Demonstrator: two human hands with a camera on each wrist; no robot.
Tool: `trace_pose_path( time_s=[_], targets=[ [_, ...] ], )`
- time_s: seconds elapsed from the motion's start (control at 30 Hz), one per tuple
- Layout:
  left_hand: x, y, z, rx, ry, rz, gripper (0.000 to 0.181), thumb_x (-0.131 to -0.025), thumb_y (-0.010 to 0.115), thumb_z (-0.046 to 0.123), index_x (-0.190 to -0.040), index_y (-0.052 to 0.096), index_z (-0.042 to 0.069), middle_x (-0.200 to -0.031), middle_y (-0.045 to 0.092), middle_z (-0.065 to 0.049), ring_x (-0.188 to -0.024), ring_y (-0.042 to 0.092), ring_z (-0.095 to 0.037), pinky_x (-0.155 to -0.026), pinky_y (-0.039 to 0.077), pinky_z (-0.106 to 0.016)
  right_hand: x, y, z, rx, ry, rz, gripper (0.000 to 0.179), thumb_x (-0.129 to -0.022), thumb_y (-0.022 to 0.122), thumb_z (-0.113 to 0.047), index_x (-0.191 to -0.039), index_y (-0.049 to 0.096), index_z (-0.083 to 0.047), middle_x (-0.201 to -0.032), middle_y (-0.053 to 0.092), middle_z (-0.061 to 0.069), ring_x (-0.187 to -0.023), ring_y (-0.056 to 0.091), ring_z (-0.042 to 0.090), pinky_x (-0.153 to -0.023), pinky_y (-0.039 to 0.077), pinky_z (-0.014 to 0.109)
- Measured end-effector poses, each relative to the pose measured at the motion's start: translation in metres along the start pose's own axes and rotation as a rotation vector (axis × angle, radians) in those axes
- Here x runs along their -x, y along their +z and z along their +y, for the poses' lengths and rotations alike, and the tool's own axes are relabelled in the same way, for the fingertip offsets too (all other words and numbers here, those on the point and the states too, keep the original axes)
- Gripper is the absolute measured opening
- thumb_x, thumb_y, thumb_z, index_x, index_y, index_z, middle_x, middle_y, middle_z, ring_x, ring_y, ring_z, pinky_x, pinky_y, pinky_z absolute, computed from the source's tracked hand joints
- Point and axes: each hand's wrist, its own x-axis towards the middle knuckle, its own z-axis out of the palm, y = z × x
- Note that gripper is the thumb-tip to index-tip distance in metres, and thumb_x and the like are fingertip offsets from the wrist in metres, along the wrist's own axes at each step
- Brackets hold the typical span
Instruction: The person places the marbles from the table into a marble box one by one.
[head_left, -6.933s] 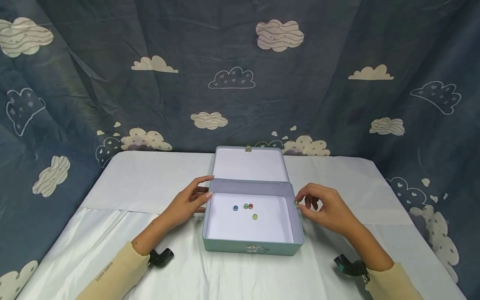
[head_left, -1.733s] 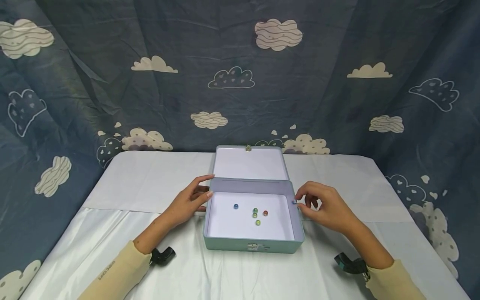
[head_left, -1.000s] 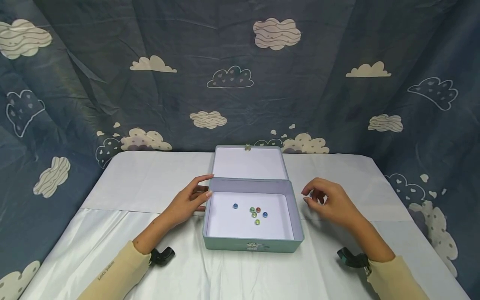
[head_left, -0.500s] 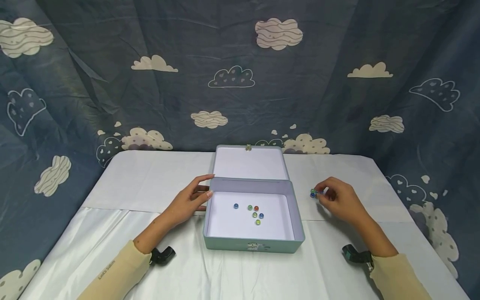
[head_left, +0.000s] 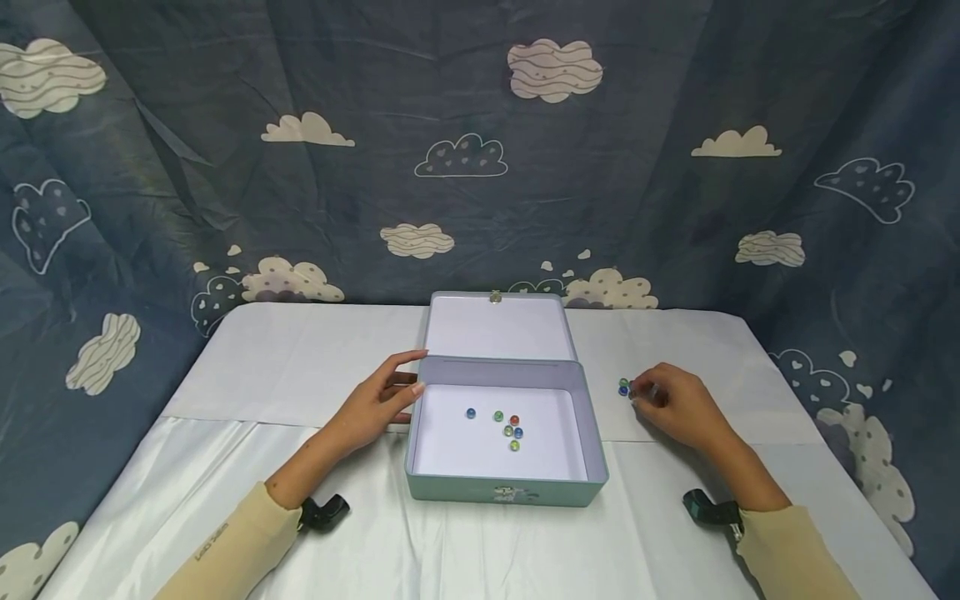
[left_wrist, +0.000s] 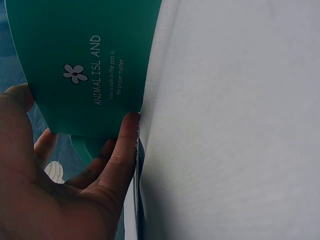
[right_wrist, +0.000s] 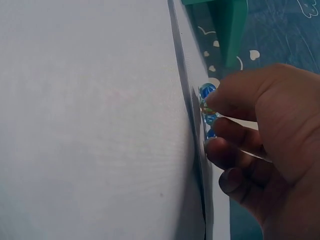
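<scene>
1. Inside the box [head_left: 551,492] lie six marbles: two blue marbles [head_left: 470,413], one red marble [head_left: 514,420] and three green or yellowish marbles [head_left: 498,416]. The box stands on the white cloth [head_left: 322,367], its one lid [head_left: 498,329] open at the back.
2. Right of the box, a second cluster of marbles [head_left: 623,382] sits on the cloth; one green and one blue show best, the others are partly covered by fingers, so their number cannot be counted.
3. One left hand [head_left: 375,404] is spread against the box's left side, thumb and fingertips touching it.
4. One right hand [head_left: 678,407] has thumb and forefinger close together at the cluster; whether they pinch a marble cannot be told.
5. Two sleeves [head_left: 232,542] are cut off below. The box's front emblem is too small to make out.
</scene>
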Motion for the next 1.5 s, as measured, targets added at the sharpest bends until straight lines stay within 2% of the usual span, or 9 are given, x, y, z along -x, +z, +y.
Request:
trace_pose_path(
  time_s=[0.23, 0.5, 0.6, 0.73, 0.87, 1.13, 1.37, 1.5],
  targets=[
    [0.000, 0.000, 0.000, -0.001, -0.005, 0.004, 0.055, -0.109, 0.063, 0.041, -0.159, 0.040, 0.047, -0.152, 0.052, -0.020, -0.135, 0.061, -0.037, -0.089, 0.065, -0.040, -0.003, 0.001, 0.000, 0.005, 0.019, -0.032, 0.016, -0.085, 0.080, 0.001, -0.099, 0.076, -0.007, -0.091, 0.071, 0.003, -0.076, 0.057, 0.017, -0.065, 0.051, 0.031],
    [0.001, 0.000, 0.000, 0.003, -0.005, 0.002, 0.056, -0.109, 0.063, 0.042, -0.160, 0.040, 0.044, -0.152, 0.053, -0.020, -0.135, 0.061, -0.038, -0.089, 0.065, -0.041, -0.001, 0.001, -0.003, 0.001, 0.003, -0.021, 0.016, -0.083, 0.078, 0.000, -0.097, 0.075, -0.008, -0.089, 0.070, 0.001, -0.074, 0.057, 0.017, -0.063, 0.051, 0.029],
    [0.002, 0.001, 0.000, 0.009, -0.007, -0.004, 0.057, -0.109, 0.063, 0.041, -0.160, 0.040, 0.042, -0.151, 0.054, -0.020, -0.134, 0.061, -0.037, -0.089, 0.065, -0.041, 0.000, -0.002, -0.010, -0.053, -0.041, 0.008, 0.020, -0.084, 0.079, 0.002, -0.099, 0.075, -0.011, -0.089, 0.069, -0.001, -0.073, 0.056, 0.015, -0.061, 0.049, 0.026],
    [0.002, 0.001, 0.000, 0.006, -0.006, -0.002, 0.056, -0.109, 0.063, 0.041, -0.160, 0.040, 0.044, -0.152, 0.053, -0.020, -0.135, 0.061, -0.037, -0.089, 0.065, -0.041, 0.000, -0.008, -0.024, -0.156, -0.138, 0.054, 0.029, -0.083, 0.081, 0.007, -0.098, 0.075, -0.016, -0.084, 0.065, -0.006, -0.069, 0.055, 0.013, -0.057, 0.047, 0.023],
    [0.002, 0.001, 0.001, 0.003, -0.007, 0.000, 0.056, -0.109, 0.063, 0.041, -0.160, 0.040, 0.044, -0.152, 0.053, -0.021, -0.135, 0.060, -0.038, -0.089, 0.065, -0.040, -0.001, -0.014, -0.043, -0.220, -0.201, 0.057, 0.032, -0.083, 0.082, 0.007, -0.097, 0.075, -0.021, -0.084, 0.065, -0.009, -0.069, 0.057, 0.013, -0.057, 0.048, 0.024],
    [0.001, 0.001, 0.000, 0.016, 0.000, -0.003, 0.056, -0.109, 0.063, 0.040, -0.160, 0.040, 0.044, -0.152, 0.053, -0.020, -0.136, 0.060, -0.038, -0.089, 0.065, -0.041, 0.002, -0.023, -0.069, -0.244, -0.253, 0.024, 0.036, -0.084, 0.084, 0.005, -0.098, 0.074, -0.027, -0.090, 0.067, -0.015, -0.072, 0.058, 0.011, -0.057, 0.051, 0.028],
    [0.001, 0.001, 0.000, 0.000, -0.007, 0.007, 0.056, -0.108, 0.063, 0.042, -0.159, 0.040, 0.045, -0.152, 0.053, -0.019, -0.135, 0.061, -0.037, -0.089, 0.065, -0.041, 0.003, -0.021, -0.078, -0.284, -0.313, -0.014, 0.034, -0.085, 0.082, 0.004, -0.100, 0.074, -0.025, -0.090, 0.071, -0.003, -0.072, 0.058, 0.011, -0.057, 0.050, 0.024],
    [0.001, 0.001, 0.000, -0.004, -0.009, 0.011, 0.056, -0.108, 0.064, 0.042, -0.159, 0.040, 0.046, -0.152, 0.053, -0.019, -0.135, 0.061, -0.037, -0.089, 0.065, -0.041, 0.004, -0.020, -0.081, -0.260, -0.317, -0.020, 0.033, -0.085, 0.083, 0.004, -0.100, 0.074, -0.024, -0.091, 0.071, -0.005, -0.072, 0.058, 0.011, -0.057, 0.050, 0.024]
  ],
)
